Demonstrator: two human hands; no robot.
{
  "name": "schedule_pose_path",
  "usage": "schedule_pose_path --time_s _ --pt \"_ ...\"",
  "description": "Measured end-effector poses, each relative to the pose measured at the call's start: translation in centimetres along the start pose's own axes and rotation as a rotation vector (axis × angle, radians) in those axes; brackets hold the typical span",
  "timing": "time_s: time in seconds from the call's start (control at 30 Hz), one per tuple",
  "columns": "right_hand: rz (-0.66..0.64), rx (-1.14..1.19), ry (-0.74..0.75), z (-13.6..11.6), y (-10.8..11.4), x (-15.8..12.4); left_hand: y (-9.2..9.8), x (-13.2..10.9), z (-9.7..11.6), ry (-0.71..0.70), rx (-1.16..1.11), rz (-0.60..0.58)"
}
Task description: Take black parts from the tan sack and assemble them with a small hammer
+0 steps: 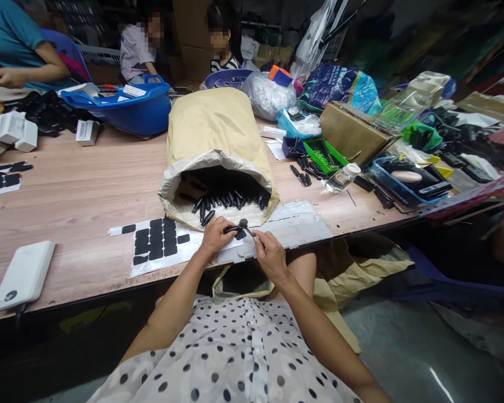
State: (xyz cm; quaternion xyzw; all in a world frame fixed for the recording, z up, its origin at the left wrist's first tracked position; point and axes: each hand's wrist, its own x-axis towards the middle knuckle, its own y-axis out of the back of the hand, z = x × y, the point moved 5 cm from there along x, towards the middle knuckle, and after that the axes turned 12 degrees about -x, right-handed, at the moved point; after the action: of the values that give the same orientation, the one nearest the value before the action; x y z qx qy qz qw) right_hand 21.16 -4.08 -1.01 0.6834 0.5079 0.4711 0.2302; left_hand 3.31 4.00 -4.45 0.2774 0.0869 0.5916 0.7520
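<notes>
My left hand [217, 236] is closed on a small black piece [232, 228] of the long, rounded kind lying in the sack. Closed on a thin grey rod-like tool [250, 232], my right hand [271, 255] faces it. A round black knob [243, 223] sits where the two held things meet; which one it belongs to I cannot tell. Just beyond my hands lies the open mouth of a tan sack [216, 120], with several black pieces [235, 200] inside. A white sheet of black stickers [185, 252] lies left of my left hand, and one black sticker [240, 235] is under the held pieces.
A flattened grey board [298, 224] lines the table edge at right. The white power bank [24, 274] with a cable lies left. Farther back stand a blue basket [121, 115], a green tray [325, 157] and a clear bottle [340, 178]. Several people sit across the table.
</notes>
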Motion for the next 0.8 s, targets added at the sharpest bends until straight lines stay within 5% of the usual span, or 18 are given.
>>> schedule_pose_path --time_s 0.4,0.8 --pt "-0.061 -0.027 0.042 -0.9 -1.1 -0.2 -0.3 0.1 0.3 0.017 -0.017 -0.017" --pt "0.011 -0.414 0.004 4.4 -2.4 4.6 -0.1 0.0 0.3 0.026 -0.020 -0.024"
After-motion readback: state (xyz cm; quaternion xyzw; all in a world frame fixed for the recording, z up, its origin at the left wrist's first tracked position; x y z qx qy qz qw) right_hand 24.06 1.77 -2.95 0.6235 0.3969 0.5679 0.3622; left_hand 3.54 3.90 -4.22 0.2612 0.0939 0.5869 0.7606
